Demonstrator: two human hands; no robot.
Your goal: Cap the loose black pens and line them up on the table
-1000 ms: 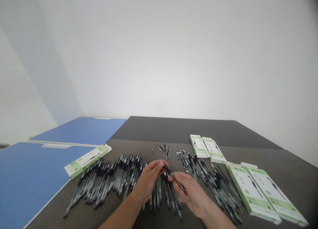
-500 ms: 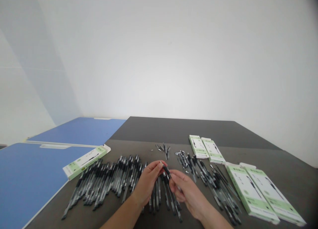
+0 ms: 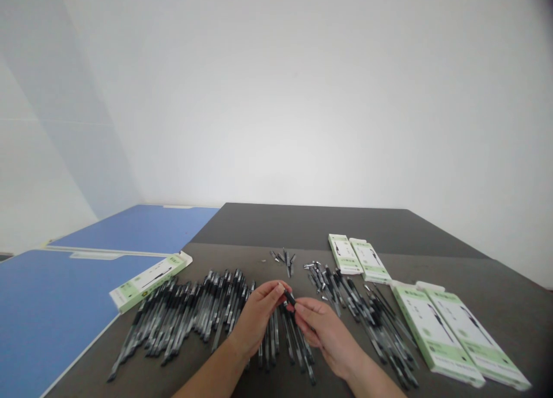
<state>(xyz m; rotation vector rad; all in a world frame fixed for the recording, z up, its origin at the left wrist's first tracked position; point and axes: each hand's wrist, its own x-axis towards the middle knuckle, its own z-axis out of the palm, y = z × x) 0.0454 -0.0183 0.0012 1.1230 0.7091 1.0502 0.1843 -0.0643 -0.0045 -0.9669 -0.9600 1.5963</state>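
So right up close, the left hand (image 3: 258,314) has its thumb and fingers pinching one end of a black pen part (image 3: 290,298), and the right hand (image 3: 322,334) pinches the other end. It's tilted, held above the table (image 3: 302,222), kinda central. Some loose pens (image 3: 298,346) lie right under the hands, partly hidden by them.

Off to the left there's a big spread of clear-and-black pens (image 3: 181,317), with a green-and-white box (image 3: 149,280) lying at an angle just beside its far left end. Over on the right, a messy pile (image 3: 380,317) of pens, then two bigger-looking boxes (image 3: 436,334) lying flat next to each other.

Further back you've got a small cluster of pen bits (image 3: 285,260), plus two more boxes (image 3: 345,255) to the right of it. Pale wall (image 3: 276,98) behind everything.
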